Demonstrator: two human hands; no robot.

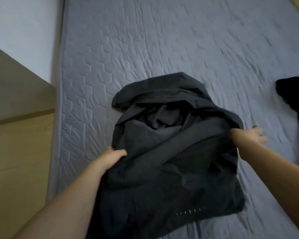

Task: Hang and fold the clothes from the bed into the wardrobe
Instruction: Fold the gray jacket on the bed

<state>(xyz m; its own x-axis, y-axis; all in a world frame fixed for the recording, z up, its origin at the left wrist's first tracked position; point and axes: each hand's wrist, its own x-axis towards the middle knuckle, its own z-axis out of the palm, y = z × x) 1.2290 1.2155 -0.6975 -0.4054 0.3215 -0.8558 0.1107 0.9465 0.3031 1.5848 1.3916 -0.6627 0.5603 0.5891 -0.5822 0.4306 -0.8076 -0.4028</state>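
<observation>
The scene is dim and bluish, with soft, even light and no glare. The upper left of the frame is brightest, on the pale wall. The dark garment in the centre loses its folds in shadow. Motion blur smears the right edge and lower corners. Straight lines lean toward the edges.

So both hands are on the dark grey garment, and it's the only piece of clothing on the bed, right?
Not quite. Both hands, left and right, are on the dark grey garment, but the head view shows a second dark piece lying on the mattress at the right edge.
</observation>
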